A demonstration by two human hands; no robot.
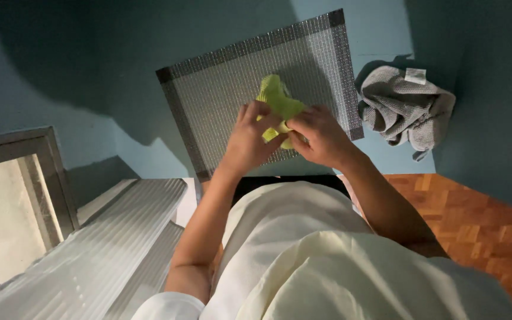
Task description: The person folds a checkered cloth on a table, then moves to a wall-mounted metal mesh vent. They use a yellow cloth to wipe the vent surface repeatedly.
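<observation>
Dim light falls on a blue table [90, 71], wooden parquet floor [481, 231] and a window [13, 201] at left.

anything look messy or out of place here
The grey cloth lies crumpled in a heap on the blue surface, just right of the woven placemat. The placemat sits askew. Both hands, left and right, hold a yellow-green cloth.

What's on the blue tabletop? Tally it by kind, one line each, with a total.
Cloths: 2 — the yellow-green cloth held by the left hand and the right hand, and the grey cloth lying crumpled to the right.
Placemats: 1 — the grey woven placemat.
Total: 3
</observation>
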